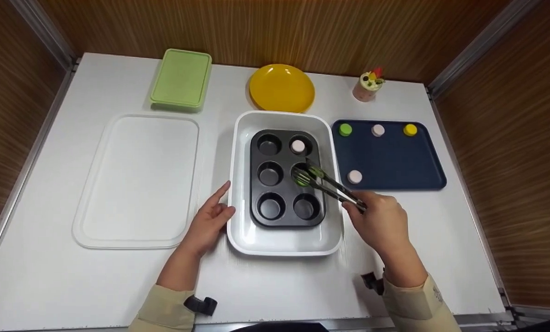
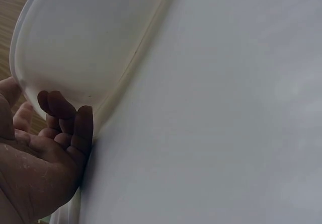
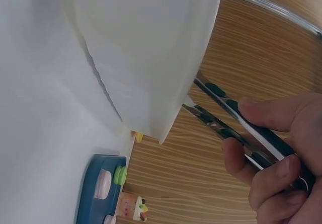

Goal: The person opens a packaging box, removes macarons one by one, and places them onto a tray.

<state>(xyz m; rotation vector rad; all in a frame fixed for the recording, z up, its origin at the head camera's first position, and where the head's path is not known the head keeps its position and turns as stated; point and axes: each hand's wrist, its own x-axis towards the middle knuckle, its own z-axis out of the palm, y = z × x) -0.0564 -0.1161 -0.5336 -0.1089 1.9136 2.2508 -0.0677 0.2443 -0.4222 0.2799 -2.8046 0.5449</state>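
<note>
The right hand (image 1: 380, 220) grips a pair of tongs (image 1: 326, 183), whose tips pinch what looks like a green piece (image 1: 302, 179) over the middle right cup of the muffin tin (image 1: 286, 179). The tin sits inside the white dish (image 1: 242, 138). The left hand (image 1: 209, 221), fingers relaxed, rests against the dish's left wall.

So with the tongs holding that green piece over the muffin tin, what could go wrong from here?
The right hand grips the metal tongs far back on the handles, so the small green round piece at their tips could slip out and roll off.

The dark six-cup muffin tin lies loose in the white rectangular dish; a nudge from the tongs might shift it.

The left hand only rests against the dish's side, so the dish could slide.
</note>
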